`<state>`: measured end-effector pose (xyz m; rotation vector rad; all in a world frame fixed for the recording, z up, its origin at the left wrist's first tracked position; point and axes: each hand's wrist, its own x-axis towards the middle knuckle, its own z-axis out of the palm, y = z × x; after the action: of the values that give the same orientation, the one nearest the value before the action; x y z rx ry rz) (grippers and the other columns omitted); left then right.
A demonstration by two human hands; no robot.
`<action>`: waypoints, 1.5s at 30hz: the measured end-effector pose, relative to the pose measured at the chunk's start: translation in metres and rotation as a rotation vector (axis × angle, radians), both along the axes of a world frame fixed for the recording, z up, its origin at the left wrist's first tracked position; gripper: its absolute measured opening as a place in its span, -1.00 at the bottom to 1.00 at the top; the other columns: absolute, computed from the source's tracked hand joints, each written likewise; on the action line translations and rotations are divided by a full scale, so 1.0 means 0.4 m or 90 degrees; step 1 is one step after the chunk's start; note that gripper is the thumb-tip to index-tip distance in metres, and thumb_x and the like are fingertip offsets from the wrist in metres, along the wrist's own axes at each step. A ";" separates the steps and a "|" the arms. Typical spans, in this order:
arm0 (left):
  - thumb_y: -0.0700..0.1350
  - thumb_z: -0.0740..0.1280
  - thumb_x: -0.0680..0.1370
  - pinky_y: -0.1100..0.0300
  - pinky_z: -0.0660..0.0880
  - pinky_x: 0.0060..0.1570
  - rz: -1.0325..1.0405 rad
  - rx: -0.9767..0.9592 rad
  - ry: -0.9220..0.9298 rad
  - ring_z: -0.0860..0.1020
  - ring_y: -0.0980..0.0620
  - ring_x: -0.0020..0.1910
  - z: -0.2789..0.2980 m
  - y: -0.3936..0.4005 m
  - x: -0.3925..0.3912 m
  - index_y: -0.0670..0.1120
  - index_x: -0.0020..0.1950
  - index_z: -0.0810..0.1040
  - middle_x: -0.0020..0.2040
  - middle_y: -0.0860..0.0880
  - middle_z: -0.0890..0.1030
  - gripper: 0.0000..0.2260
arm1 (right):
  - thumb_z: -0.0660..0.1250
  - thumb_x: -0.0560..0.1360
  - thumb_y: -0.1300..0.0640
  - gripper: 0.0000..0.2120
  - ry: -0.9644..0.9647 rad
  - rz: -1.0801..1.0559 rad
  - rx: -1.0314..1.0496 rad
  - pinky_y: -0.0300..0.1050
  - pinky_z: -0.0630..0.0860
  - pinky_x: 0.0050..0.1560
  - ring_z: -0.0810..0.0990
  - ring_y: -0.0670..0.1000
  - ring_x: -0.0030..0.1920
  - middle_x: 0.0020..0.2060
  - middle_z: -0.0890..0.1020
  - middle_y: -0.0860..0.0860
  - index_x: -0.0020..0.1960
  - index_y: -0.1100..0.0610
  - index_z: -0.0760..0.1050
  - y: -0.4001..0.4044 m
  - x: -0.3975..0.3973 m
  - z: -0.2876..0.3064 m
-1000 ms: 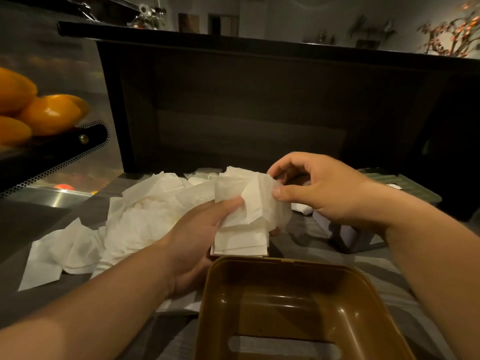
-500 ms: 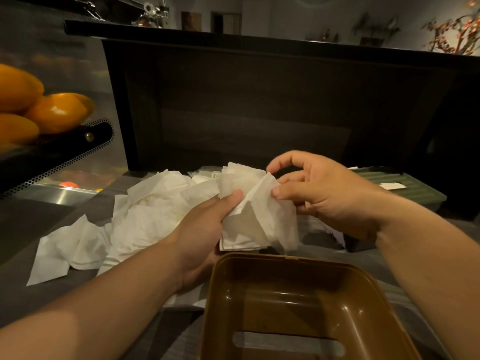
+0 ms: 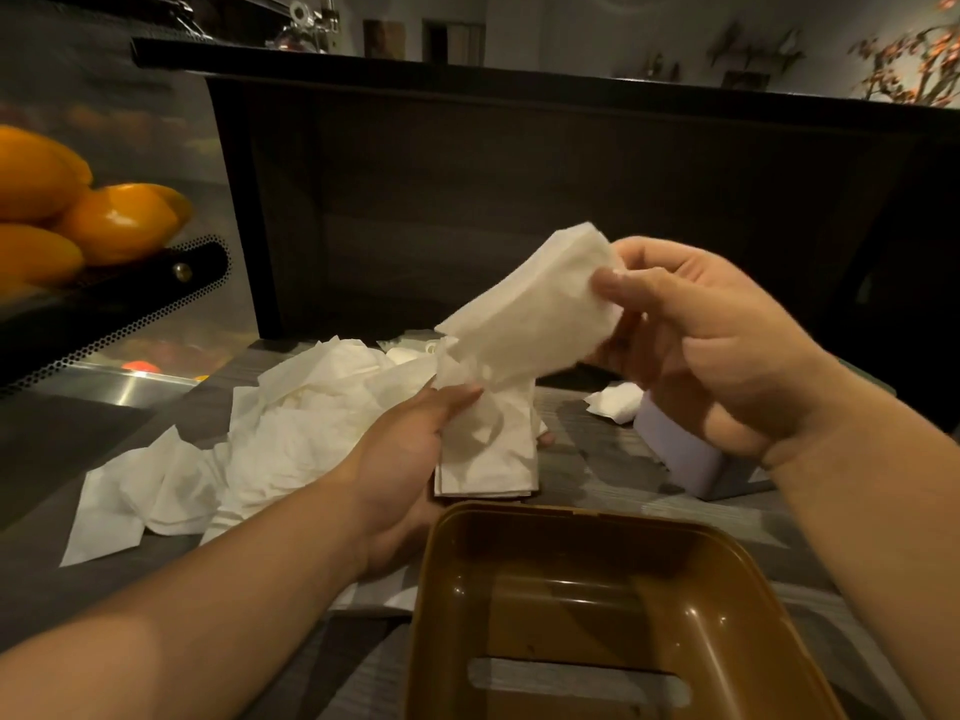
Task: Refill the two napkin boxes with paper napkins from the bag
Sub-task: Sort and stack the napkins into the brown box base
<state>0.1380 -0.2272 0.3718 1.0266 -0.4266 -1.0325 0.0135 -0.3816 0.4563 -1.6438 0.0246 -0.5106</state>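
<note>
Oranges (image 3: 78, 210) on perforated black tray, far left. Loose crumpled napkins (image 3: 270, 439) heaped on grey bench (image 3: 597, 459), left of centre. Left hand (image 3: 410, 454) grips folded napkin stack (image 3: 488, 459), thumb on top, stack upright just behind brown napkin box (image 3: 597, 615), which lies open below. Right hand (image 3: 696, 345) pinches separate napkin bundle (image 3: 540, 314) between thumb and fingers, raised above stack, tilted. Lilac box (image 3: 680, 449) behind right wrist.

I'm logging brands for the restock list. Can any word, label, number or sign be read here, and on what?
None can be read.
The brown napkin box, the napkins and the pale box show no print.
Framed pictures on the far wall: too small and dim.
</note>
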 end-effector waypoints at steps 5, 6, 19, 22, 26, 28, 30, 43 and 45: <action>0.23 0.14 0.59 -0.02 0.60 -0.07 -0.021 0.011 -0.065 0.69 -0.14 0.01 0.002 0.006 -0.005 0.06 0.25 0.56 0.06 -0.11 0.71 -0.60 | 0.40 0.53 0.06 -0.88 0.216 0.012 -0.071 -0.15 0.65 -0.08 0.74 0.01 -0.03 -0.10 0.74 0.01 -0.03 0.09 0.66 -0.004 0.020 -0.041; 0.27 0.12 0.59 -0.01 0.62 -0.10 -0.018 0.014 -0.074 0.69 -0.12 -0.01 0.004 0.008 -0.007 0.09 0.24 0.57 0.04 -0.10 0.71 -0.59 | 0.41 0.55 0.05 -0.88 0.230 -0.027 -0.121 -0.15 0.65 -0.07 0.74 -0.03 -0.04 -0.11 0.74 -0.03 -0.01 0.08 0.67 -0.002 0.026 -0.055; -0.16 0.45 0.49 0.22 0.62 -0.11 -0.012 0.046 -0.353 0.57 0.03 0.13 -0.016 -0.004 0.004 0.40 0.44 0.11 0.23 0.16 0.48 -0.23 | 0.46 0.52 0.08 -0.63 0.352 0.061 -0.071 -0.03 0.65 0.13 0.70 -0.01 0.11 0.11 0.69 -0.01 0.31 -0.01 0.51 -0.012 0.045 -0.106; -0.14 0.49 0.46 0.14 0.64 -0.05 0.004 0.059 -0.352 0.55 0.00 0.14 -0.012 -0.005 0.010 0.42 0.43 0.11 0.24 0.15 0.45 -0.21 | 0.50 0.48 0.24 -0.57 0.274 0.014 -0.046 0.07 0.67 0.10 0.71 0.06 0.12 0.13 0.68 0.05 0.31 0.01 0.54 -0.018 0.054 -0.120; -0.12 0.53 0.42 0.02 0.65 -0.01 0.088 0.083 -0.335 0.60 -0.03 0.09 -0.017 -0.013 0.020 0.38 0.39 0.24 0.20 0.11 0.52 -0.27 | 0.50 0.44 0.34 -0.51 0.203 -0.060 0.000 0.02 0.69 0.00 0.73 0.06 0.07 0.09 0.71 0.04 0.29 -0.01 0.53 -0.030 0.051 -0.129; -0.11 0.53 0.43 0.03 0.66 -0.05 0.118 0.085 -0.379 0.62 -0.03 0.08 -0.016 -0.011 0.022 0.32 0.32 0.37 0.19 0.09 0.54 -0.40 | 0.51 0.43 0.35 -0.47 0.204 -0.053 -0.013 0.06 0.68 0.03 0.72 0.08 0.08 0.09 0.72 0.05 0.31 -0.01 0.51 -0.041 0.032 -0.129; -0.08 0.51 0.45 0.11 0.67 -0.12 0.118 0.101 -0.497 0.62 0.03 0.05 -0.010 -0.011 0.027 0.23 0.22 0.49 0.14 0.12 0.57 -0.58 | 0.53 0.42 0.33 -0.44 0.212 -0.042 -0.021 0.14 0.67 0.07 0.71 0.11 0.11 0.11 0.70 0.05 0.34 -0.03 0.50 -0.053 0.007 -0.133; 0.05 0.55 0.39 0.47 0.35 -0.15 -0.072 0.240 -0.826 0.41 0.29 -0.02 -0.004 -0.086 0.017 0.31 0.19 0.33 0.01 0.35 0.38 -0.48 | 0.62 0.36 0.05 -0.36 0.294 -0.144 -0.185 -0.21 0.59 0.15 0.61 -0.19 0.21 0.19 0.64 -0.17 0.36 -0.14 0.45 -0.092 -0.103 -0.255; 0.03 0.58 0.36 0.46 0.43 -0.14 -0.075 0.204 -0.810 0.43 0.30 0.01 -0.009 -0.076 0.017 0.34 0.20 0.29 0.04 0.37 0.36 -0.40 | 0.64 0.33 -0.02 -0.30 0.287 -0.143 -0.195 -0.13 0.60 0.21 0.58 -0.17 0.25 0.23 0.61 -0.18 0.38 -0.18 0.42 -0.089 -0.103 -0.265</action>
<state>0.1446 -0.2576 0.3682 1.9097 -1.3838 -0.4209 -0.0276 -0.4173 0.3505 -2.0427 0.4897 -0.3117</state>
